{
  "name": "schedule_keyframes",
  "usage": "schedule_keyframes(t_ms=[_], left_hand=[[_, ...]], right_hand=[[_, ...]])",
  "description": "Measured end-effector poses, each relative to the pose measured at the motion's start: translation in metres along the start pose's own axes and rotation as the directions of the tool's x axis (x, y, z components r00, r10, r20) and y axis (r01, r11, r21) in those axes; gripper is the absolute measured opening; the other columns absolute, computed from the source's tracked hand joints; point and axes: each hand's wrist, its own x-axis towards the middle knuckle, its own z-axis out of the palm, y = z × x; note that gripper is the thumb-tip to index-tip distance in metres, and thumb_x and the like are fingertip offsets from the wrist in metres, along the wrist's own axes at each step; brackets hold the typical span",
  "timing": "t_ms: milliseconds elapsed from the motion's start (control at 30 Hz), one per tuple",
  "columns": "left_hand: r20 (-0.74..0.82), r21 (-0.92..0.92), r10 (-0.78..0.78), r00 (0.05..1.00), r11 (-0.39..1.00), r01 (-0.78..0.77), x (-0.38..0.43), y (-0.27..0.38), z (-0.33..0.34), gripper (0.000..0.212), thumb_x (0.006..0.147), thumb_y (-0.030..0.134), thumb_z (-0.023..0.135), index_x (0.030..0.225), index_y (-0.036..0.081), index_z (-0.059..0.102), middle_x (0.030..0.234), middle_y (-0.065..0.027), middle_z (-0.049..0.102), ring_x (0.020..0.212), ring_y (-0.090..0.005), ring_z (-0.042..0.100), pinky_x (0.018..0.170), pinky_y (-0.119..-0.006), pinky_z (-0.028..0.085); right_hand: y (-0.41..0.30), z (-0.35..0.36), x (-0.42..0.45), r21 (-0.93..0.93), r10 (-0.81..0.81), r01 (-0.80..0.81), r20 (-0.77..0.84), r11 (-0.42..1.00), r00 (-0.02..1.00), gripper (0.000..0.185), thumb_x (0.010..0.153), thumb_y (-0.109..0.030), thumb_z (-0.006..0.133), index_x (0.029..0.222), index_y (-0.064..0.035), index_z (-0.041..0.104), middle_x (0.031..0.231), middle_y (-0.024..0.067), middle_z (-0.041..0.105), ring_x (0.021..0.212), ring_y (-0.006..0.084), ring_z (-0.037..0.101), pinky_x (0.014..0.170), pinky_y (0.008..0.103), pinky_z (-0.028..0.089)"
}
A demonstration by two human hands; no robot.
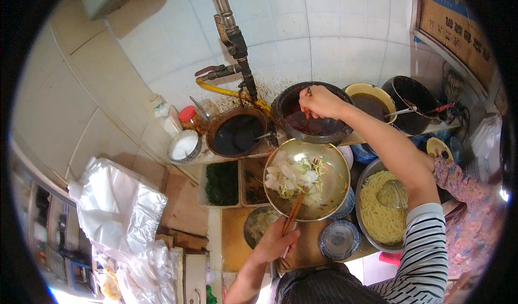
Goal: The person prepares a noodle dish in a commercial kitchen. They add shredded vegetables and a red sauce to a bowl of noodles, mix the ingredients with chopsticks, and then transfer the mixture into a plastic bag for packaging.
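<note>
My left hand (275, 241) grips wooden chopsticks (294, 211) and what looks like the handle of the round metal bowl (339, 174). The chopstick tips rest among pale sheets and green shreds of food (289, 174) in the bowl. My right hand (321, 102) is closed on a utensil handle over the large dark pot (283, 126) of dark red sauce; the utensil's lower end is in or just above the sauce. Behind the left hand, a smaller metal bowl (253, 223) holds shredded food. An oval metal basin (366, 231) at right holds yellow noodles and a wire strainer (391, 194).
On the shelf stand a pot of dark liquid (238, 134), a bowl of white granules (184, 146), a red-lidded jar (189, 119) and an enamel basin (374, 101). Below are trays of greens (221, 182), stacked plates (340, 239) and plastic bags (121, 202). Another person's patterned sleeve (465, 207) is at right.
</note>
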Motion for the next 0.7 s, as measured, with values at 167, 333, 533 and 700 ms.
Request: schedule_keyframes(t_ms=[167, 333, 533, 700], left_hand=[[0.014, -0.033, 0.025, 1.0, 0.999, -0.025, 0.003, -0.005, 0.001, 0.015, 0.092, 0.011, 0.054, 0.099, 0.003, 0.045, 0.062, -0.0019, 0.05, 0.05, -0.0092, 0.047, 0.042, -0.024, 0.038], [0.013, 0.004, 0.009, 1.0, 1.0, -0.009, 0.002, -0.01, -0.003, 0.021, 0.09, 0.014, 0.055, 0.102, 0.001, 0.045, 0.066, -0.0023, 0.053, 0.053, -0.0096, 0.051, 0.045, -0.024, 0.04], [-0.009, 0.042, 0.029, 1.0, 0.999, -0.029, 0.001, -0.006, -0.002, 0.023, 0.09, 0.014, 0.056, 0.105, 0.001, 0.045, 0.066, -0.0025, 0.054, 0.052, -0.0099, 0.051, 0.045, -0.024, 0.041], [0.005, 0.024, 0.008, 1.0, 1.0, -0.008, 0.0, -0.006, -0.003, 0.024, 0.09, 0.014, 0.056, 0.105, 0.0, 0.044, 0.064, -0.0017, 0.053, 0.051, -0.009, 0.05, 0.044, -0.023, 0.04]], right_hand=[[0.034, 0.016, 0.018, 0.593, 0.337, -0.116, -0.277, 0.797, 0.9, 0.018, 0.082, -0.016, 0.048, 0.077, 0.0008, 0.055, 0.056, 0.0094, 0.052, 0.039, 0.0155, 0.046, 0.034, 0.0283, 0.034], [0.074, 0.013, 0.02, 0.787, 0.515, 0.001, -0.404, 0.617, 0.756, 0.015, 0.087, -0.011, 0.048, 0.084, 0.0022, 0.054, 0.062, 0.01, 0.054, 0.045, 0.0167, 0.052, 0.04, 0.028, 0.046], [0.067, -0.006, -0.018, 0.111, 0.067, -0.016, -0.478, 0.994, 0.876, 0.016, 0.084, -0.013, 0.052, 0.084, 0.0008, 0.06, 0.066, 0.0158, 0.06, 0.056, 0.0294, 0.059, 0.056, 0.0369, 0.047], [0.045, -0.015, -0.041, -0.435, -0.142, 0.007, -0.278, 0.9, 0.95, 0.016, 0.08, -0.015, 0.053, 0.083, -0.0013, 0.062, 0.076, 0.0217, 0.062, 0.073, 0.0392, 0.06, 0.069, 0.0441, 0.049]])
